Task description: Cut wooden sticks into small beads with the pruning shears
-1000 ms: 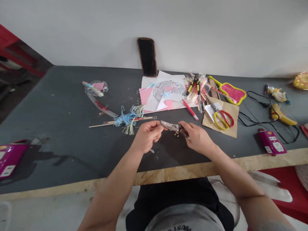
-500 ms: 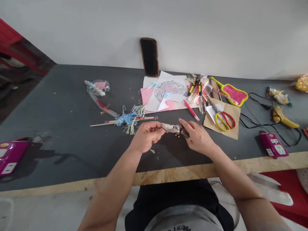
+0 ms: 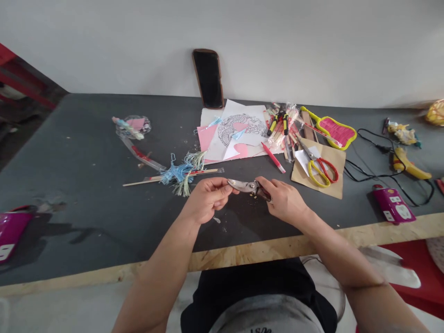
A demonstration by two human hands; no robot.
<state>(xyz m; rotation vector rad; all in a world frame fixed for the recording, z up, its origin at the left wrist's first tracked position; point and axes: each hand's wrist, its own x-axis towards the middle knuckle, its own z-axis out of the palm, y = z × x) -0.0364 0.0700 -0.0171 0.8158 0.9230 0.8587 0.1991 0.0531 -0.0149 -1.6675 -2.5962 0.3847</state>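
Observation:
My right hand (image 3: 285, 200) is wrapped round the handles of metal pruning shears (image 3: 247, 186), whose blades point left. At the blade tip, the fingers of my left hand (image 3: 208, 199) are pinched together; whatever lies between them is too small to make out. Small light cut bits (image 3: 253, 194) lie on the table just below the shears. Left of my left hand are blue raffia-like strands (image 3: 176, 173) with pale green tassels (image 3: 182, 186). A wooden chopstick in a torn wrapper (image 3: 145, 181) lies beneath the strands.
A phone (image 3: 208, 78) leans on the wall behind a dragon drawing (image 3: 239, 130) and pink paper (image 3: 206, 138). To the right lie yellow-black pliers (image 3: 278, 122), wrapped chopsticks (image 3: 277, 138), red-and-yellow scissors (image 3: 321, 172), a yellow glue gun (image 3: 411, 165) and a purple power socket (image 3: 393, 204).
The head view has shifted slightly, so the table's contents appear a little further left. Both hands stay at the shears in nearly the same pose.

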